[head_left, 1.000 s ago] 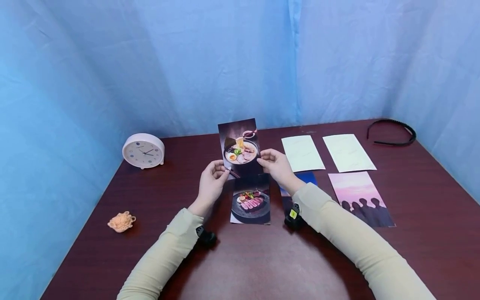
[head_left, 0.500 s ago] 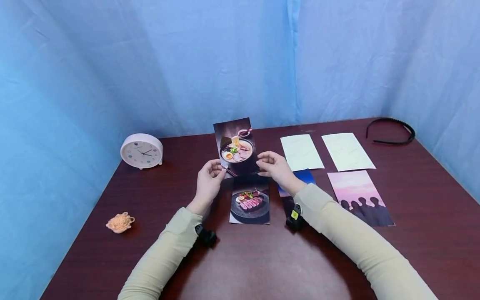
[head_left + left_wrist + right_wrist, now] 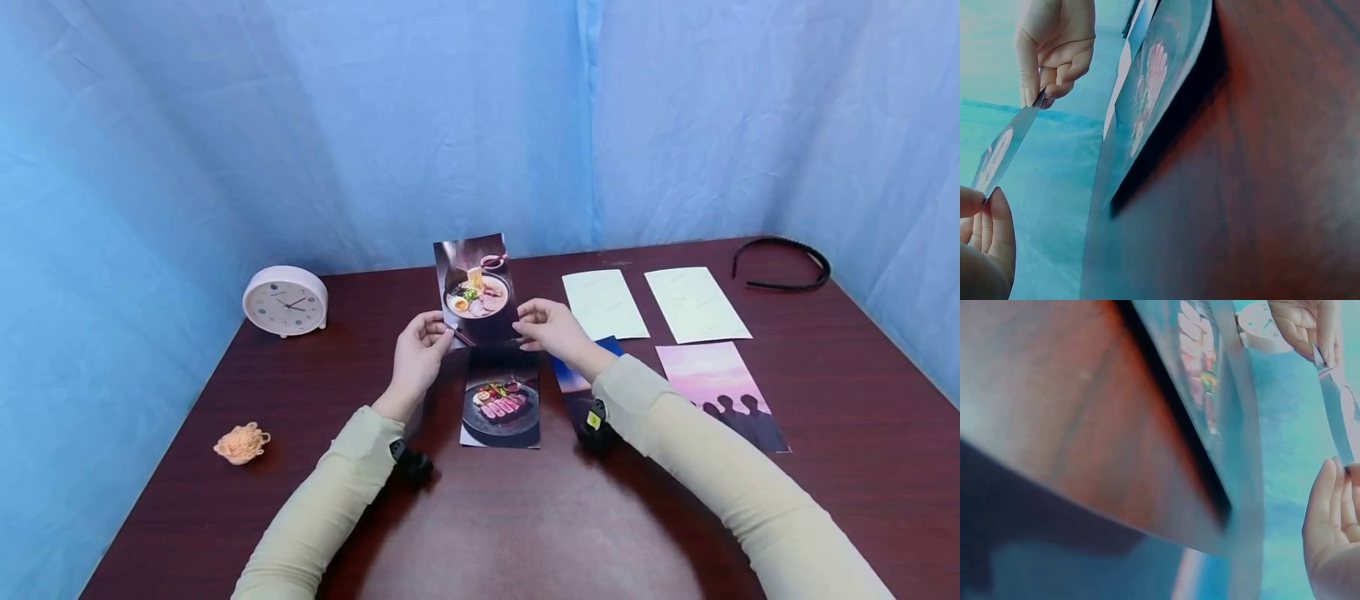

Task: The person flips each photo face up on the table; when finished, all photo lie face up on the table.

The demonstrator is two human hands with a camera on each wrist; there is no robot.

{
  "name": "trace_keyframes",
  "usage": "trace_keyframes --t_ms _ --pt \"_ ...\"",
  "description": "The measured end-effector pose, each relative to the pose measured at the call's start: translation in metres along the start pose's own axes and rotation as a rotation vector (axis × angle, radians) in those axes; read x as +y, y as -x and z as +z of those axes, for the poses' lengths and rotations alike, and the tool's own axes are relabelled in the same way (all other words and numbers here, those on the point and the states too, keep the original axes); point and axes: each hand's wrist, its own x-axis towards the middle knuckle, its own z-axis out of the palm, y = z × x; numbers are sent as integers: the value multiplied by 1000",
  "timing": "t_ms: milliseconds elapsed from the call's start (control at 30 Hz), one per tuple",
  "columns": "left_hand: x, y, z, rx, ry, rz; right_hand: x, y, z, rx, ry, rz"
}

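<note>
Upright above the table, a photo of a ramen bowl is held between both hands. My left hand pinches its lower left edge between thumb and fingers. On the opposite edge, my right hand pinches it the same way. The left wrist view shows the ramen photo nearly edge-on, stretched between the two hands. Just below it lies a photo of sliced steak on a dark plate, its top edge right by the ramen photo's bottom. A blue sunset photo is partly hidden under the right forearm.
Two white sheets lie at the back right, with a pink-sky photo of silhouettes in front of the right one. A black headband rests at the far right corner. At left are a white clock and a peach scrunchie-like item.
The ramen photo and both hands have shifted slightly left and up, the photo's bottom edge rising a little. My right forearm has moved slightly right, covering more of the pink-sky photo.
</note>
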Motion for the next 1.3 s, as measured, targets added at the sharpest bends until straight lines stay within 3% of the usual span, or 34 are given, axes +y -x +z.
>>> trace_keyframes --t_ms 167,367,800,1067,1300 --pt "5 -11 1 -68 -9 -97 -9 -5 -3 11 42 47" --pt "4 -28 3 -153 -102 -197 -11 -15 -4 33 45 126" --pt "-7 -46 8 -250 -310 -204 -5 -31 -5 41 86 244" --pt "-10 -50 8 -283 -386 -256 0 -33 -7 23 144 276" --pt "-15 -53 8 -303 -435 -241 2 -33 -7 31 154 285"
